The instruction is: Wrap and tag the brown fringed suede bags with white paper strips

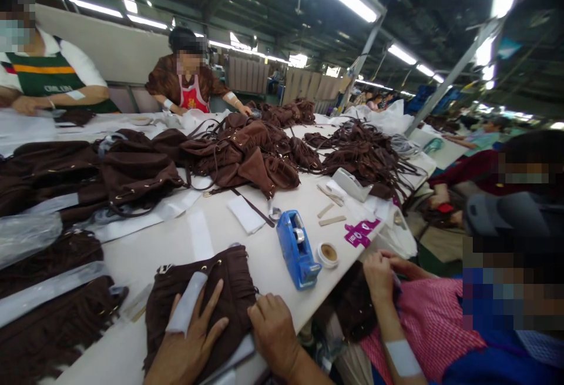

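Observation:
A dark brown fringed bag (233, 273) with small metal eyelets lies on the white table in front of me. My left hand (189, 332) rests flat on it, fingers spread. A rolled piece of white wrapping (187, 303) lies on the bag at that hand's fingers; whether they touch it I cannot tell. At the bag's right edge, my right hand (275, 329) is closed, its fingertips curled against the fringe. Whether it pinches only the bag's edge is partly hidden. Beyond the hands stands a blue tape dispenser (293, 255), with a small round tape roll (328, 254) beside it.
Brown bags (247, 156) lie heaped across the table's middle, and more fringed pieces (57, 314) lie at left. White paper (247, 214) and a purple strip (361, 232) lie nearby. A co-worker (423, 308) sits close at right; others work across the table.

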Tool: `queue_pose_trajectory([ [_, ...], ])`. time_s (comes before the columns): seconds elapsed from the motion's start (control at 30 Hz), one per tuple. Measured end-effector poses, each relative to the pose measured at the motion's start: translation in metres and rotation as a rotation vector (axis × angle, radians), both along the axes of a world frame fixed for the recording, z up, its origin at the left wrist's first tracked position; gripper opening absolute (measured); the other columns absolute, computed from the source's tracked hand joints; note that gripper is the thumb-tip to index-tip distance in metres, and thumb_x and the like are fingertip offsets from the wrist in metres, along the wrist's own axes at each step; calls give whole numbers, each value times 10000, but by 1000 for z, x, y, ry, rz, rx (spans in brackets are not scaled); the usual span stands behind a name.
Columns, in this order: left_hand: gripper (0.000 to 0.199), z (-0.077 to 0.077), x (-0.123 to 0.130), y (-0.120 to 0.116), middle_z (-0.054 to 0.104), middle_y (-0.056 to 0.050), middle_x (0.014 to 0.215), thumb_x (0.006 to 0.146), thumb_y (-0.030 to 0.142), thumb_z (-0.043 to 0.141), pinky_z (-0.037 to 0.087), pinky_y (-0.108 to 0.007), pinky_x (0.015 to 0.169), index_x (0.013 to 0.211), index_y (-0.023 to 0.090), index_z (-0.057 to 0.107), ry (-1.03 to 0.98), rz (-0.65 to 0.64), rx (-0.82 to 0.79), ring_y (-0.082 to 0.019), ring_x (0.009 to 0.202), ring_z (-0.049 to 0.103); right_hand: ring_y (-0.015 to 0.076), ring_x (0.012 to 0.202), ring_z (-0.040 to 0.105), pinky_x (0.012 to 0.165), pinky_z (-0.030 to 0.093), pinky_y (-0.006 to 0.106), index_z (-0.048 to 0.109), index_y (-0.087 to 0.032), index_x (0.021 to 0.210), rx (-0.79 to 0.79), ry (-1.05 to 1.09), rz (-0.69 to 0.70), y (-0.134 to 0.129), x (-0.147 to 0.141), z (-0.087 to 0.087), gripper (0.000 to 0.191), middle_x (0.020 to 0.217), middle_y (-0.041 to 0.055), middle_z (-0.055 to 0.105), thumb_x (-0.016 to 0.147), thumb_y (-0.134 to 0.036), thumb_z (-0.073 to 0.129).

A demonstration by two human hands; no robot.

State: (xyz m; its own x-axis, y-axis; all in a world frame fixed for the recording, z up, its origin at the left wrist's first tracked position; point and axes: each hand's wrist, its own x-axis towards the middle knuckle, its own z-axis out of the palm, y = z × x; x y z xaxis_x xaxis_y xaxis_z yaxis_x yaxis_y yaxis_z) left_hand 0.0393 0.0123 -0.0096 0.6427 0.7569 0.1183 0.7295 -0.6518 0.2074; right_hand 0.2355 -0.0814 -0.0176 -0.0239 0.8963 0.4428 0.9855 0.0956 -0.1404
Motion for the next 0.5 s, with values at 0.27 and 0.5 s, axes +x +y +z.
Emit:
queue_pose_trajectory([
  [0.27, 689, 19, 4, 0, 160, -153, 1639, 975, 545, 376, 212, -615, 1184, 1559, 258, 150, 29, 38, -133, -315, 1505, 74, 214, 750, 503, 701, 392, 369, 608, -231, 953, 50, -29, 76, -6, 1, 7, 112, 788, 30, 560, 937, -147, 536],
  [0.5, 657, 10, 3, -6, 167, -144, 1636, 979, 521, 387, 259, -622, 1169, 1552, 293, 162, 14, 50, 1, -347, 1500, 138, 224, 744, 563, 794, 476, 406, 627, -239, 827, 7, -88, 141, -4, 16, 15, 83, 764, 25, 619, 810, -188, 690],
])
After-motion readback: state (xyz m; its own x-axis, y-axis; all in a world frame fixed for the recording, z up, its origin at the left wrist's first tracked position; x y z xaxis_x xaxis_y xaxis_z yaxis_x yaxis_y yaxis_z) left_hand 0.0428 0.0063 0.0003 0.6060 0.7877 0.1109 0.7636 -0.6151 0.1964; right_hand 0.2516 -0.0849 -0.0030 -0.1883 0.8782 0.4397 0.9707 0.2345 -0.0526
